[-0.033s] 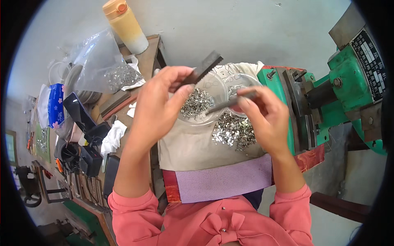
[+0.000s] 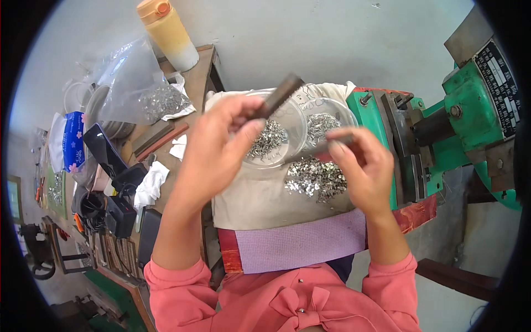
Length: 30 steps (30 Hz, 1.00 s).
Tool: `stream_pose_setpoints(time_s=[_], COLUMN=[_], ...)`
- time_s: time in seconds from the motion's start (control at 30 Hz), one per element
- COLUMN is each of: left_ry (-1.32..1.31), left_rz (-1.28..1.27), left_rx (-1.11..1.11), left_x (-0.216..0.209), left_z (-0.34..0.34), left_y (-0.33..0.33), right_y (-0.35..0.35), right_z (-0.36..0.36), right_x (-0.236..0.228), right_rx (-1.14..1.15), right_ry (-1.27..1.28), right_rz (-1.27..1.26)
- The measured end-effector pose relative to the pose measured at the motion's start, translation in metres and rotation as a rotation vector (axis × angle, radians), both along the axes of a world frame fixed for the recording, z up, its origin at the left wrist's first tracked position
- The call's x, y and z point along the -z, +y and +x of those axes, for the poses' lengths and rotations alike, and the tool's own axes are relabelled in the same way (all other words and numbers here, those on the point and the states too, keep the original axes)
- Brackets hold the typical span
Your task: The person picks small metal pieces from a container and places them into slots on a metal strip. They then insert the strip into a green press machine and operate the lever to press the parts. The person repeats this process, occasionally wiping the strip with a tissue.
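in the head view, a dark strip (image 2: 286,93) is pinched in the curled left hand (image 2: 213,144) above a round clear dish (image 2: 283,153); a thin dark bar (image 2: 316,149) is gripped in the half-curled right hand (image 2: 366,163), near the loose metal bits (image 2: 316,180). looks like mid-handling, so steady grips are probably called for. the strip's lower end is hidden by fingers; whether the blurred bar touches the dish can't be told.

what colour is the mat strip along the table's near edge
The mat strip is light purple, best seen in the head view.

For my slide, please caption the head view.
Left hand holds a dark bar, right hand a thin strip, over dishes of metal pieces.
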<state>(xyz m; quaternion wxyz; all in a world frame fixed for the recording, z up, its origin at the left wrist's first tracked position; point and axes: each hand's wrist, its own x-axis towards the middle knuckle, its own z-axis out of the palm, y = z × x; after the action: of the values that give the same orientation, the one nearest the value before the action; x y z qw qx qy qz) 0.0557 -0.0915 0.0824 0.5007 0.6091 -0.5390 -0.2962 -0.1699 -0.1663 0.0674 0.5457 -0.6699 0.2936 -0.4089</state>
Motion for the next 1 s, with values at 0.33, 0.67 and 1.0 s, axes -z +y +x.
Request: stream_pose_setpoints(time_s=[0.33, 0.67, 1.0], left_ry=[0.59, -0.195, -0.239], left_rz=[0.788, 0.602, 0.481], left_rx=[0.53, 0.221, 0.151], left_x=[0.076, 0.071, 0.08], left_z=[-0.084, -0.088, -0.086], left_y=[0.095, 0.114, 0.123], right_y=[0.102, 0.103, 0.074], right_z=[-0.145, -0.154, -0.03], right_x=[0.082, 0.085, 0.075], right_rx=[0.424, 0.598, -0.116], right_ry=[0.015, 0.549, 0.494], right_rz=[0.388, 0.04, -0.582])
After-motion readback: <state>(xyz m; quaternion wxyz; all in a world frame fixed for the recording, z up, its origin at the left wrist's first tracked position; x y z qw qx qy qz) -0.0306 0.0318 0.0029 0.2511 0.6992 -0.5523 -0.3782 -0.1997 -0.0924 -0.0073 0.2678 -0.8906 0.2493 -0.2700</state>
